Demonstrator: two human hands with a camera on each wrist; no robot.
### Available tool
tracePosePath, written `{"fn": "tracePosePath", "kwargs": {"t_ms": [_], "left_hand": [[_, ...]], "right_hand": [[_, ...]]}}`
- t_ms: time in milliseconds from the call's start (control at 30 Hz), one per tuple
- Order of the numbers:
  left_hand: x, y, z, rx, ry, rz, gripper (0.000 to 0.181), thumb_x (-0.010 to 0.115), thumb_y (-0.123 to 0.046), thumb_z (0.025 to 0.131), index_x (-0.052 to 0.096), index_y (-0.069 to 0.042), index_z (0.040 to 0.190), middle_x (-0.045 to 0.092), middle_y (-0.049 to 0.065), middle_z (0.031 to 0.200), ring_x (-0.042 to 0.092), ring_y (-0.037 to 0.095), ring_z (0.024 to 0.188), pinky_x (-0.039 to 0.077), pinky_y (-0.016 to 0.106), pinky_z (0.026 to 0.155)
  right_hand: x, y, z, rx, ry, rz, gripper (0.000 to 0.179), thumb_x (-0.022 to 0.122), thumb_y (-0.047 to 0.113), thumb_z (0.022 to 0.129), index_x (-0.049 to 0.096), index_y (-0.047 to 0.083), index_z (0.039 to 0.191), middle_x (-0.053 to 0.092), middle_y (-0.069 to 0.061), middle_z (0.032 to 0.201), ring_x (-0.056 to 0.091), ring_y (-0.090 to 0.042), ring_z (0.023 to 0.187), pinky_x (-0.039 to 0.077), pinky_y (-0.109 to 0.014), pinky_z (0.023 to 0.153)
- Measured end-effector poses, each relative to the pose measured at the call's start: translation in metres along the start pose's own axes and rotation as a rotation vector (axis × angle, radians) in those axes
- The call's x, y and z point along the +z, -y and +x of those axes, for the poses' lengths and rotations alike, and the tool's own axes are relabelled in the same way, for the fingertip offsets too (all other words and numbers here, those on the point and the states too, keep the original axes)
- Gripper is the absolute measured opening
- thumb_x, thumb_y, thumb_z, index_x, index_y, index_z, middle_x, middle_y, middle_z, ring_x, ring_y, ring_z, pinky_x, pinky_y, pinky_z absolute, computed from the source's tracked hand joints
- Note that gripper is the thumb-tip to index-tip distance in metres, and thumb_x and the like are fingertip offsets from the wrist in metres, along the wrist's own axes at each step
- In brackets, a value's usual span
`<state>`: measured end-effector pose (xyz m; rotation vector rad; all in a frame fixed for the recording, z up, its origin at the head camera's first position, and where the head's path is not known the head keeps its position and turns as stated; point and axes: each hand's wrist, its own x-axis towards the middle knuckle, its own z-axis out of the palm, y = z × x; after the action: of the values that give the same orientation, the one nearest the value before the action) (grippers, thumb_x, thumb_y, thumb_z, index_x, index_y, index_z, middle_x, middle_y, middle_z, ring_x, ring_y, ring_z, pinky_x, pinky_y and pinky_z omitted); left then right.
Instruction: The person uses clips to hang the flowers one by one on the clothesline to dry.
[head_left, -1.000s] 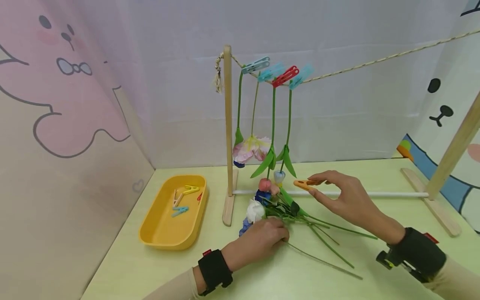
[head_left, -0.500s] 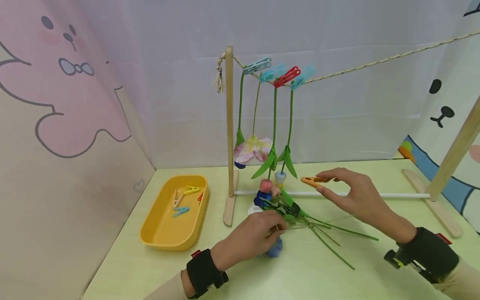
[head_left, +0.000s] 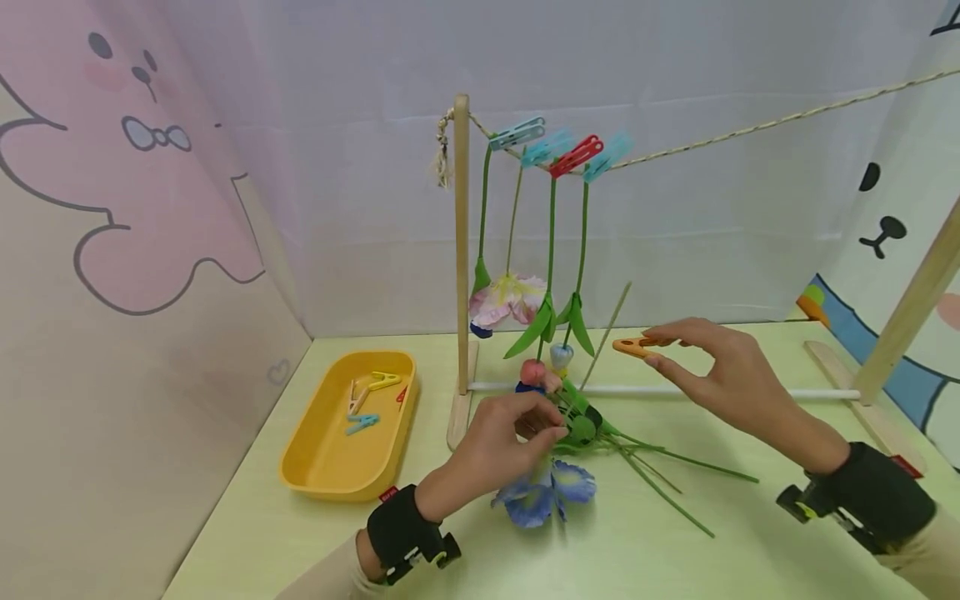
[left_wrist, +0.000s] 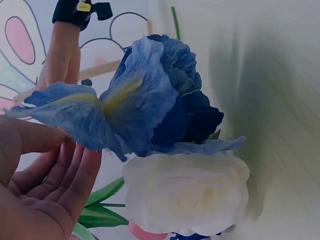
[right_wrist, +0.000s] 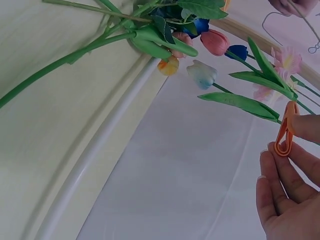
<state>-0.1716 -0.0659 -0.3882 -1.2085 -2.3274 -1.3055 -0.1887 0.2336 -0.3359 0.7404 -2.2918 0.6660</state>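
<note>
My left hand (head_left: 495, 446) pinches the thin stem of a blue artificial iris (head_left: 534, 498), which hangs petals down while the stem slants up to the right. In the left wrist view the iris (left_wrist: 132, 100) sits beside a white flower (left_wrist: 187, 195). Thumb and fingers of my right hand (head_left: 723, 379) pinch an orange clothespin (head_left: 632, 347), held in the air to the right of the hanging flowers. More loose flowers lie in a heap with their green stems (head_left: 667, 500) fanned to the right; my left hand partly covers them.
A sagging rope (head_left: 750, 127) runs from a wooden post (head_left: 462, 250), holding several upside-down flowers with blue and red clothespins (head_left: 577, 156). A white rod (head_left: 675, 389) joins the stand's feet. On the left, a yellow tray (head_left: 315, 467) holds several clothespins.
My left hand has lifted the iris from the heap and turned it, so its stem now points upward. My right hand has shifted slightly right and up with the orange clothespin.
</note>
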Motion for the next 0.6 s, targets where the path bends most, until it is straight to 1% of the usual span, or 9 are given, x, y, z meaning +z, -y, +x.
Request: {"fn": "tracePosePath", "kwargs": {"t_ms": [167,300,467,533,600], "left_hand": [[-0.002,-0.001,0.004,-0.043,-0.022,-0.073,0.008,0.072,-0.013,0.089,0.07,-0.01,0.096,0.07,0.001,0.081,0.064,0.003,0.068,0.056,0.015,0.059],[-0.002,-0.009,0.009,-0.07,-0.026,-0.117,0.009,0.073,-0.011,0.088,0.07,-0.008,0.096,0.071,0.003,0.082,0.066,0.006,0.069,0.057,0.018,0.059],[-0.008,-0.03,0.016,-0.047,-0.039,-0.142,0.007,0.071,-0.001,0.087,0.07,-0.001,0.094,0.071,0.01,0.077,0.067,0.016,0.062,0.056,0.02,0.055],[-0.01,-0.035,0.019,-0.038,-0.041,-0.144,0.006,0.07,0.001,0.088,0.069,0.0,0.094,0.07,0.011,0.076,0.067,0.018,0.06,0.056,0.02,0.054],[-0.01,-0.035,0.022,-0.036,-0.044,-0.146,0.007,0.069,0.0,0.089,0.069,0.0,0.095,0.07,0.011,0.078,0.067,0.017,0.061,0.056,0.019,0.055]], "right_hand": [[-0.006,-0.002,0.005,-0.001,0.005,-0.021,0.037,0.082,0.009,0.075,0.074,0.012,0.11,0.072,-0.002,0.105,0.067,-0.02,0.092,0.05,-0.039,0.068],[-0.01,-0.003,0.006,0.002,0.015,-0.041,0.037,0.082,0.01,0.075,0.074,0.012,0.111,0.072,-0.001,0.106,0.066,-0.018,0.095,0.051,-0.036,0.069],[-0.016,-0.003,0.011,-0.047,0.009,-0.047,0.039,0.083,0.007,0.072,0.074,0.011,0.11,0.072,0.0,0.102,0.066,-0.016,0.092,0.049,-0.027,0.068],[-0.019,-0.003,0.014,-0.076,0.002,-0.048,0.04,0.084,0.005,0.071,0.075,0.01,0.109,0.072,-0.001,0.099,0.066,-0.017,0.089,0.048,-0.025,0.065],[-0.023,-0.003,0.017,-0.104,0.001,-0.054,0.04,0.084,0.004,0.069,0.075,0.011,0.108,0.072,-0.001,0.097,0.065,-0.015,0.085,0.047,-0.023,0.061]]}}
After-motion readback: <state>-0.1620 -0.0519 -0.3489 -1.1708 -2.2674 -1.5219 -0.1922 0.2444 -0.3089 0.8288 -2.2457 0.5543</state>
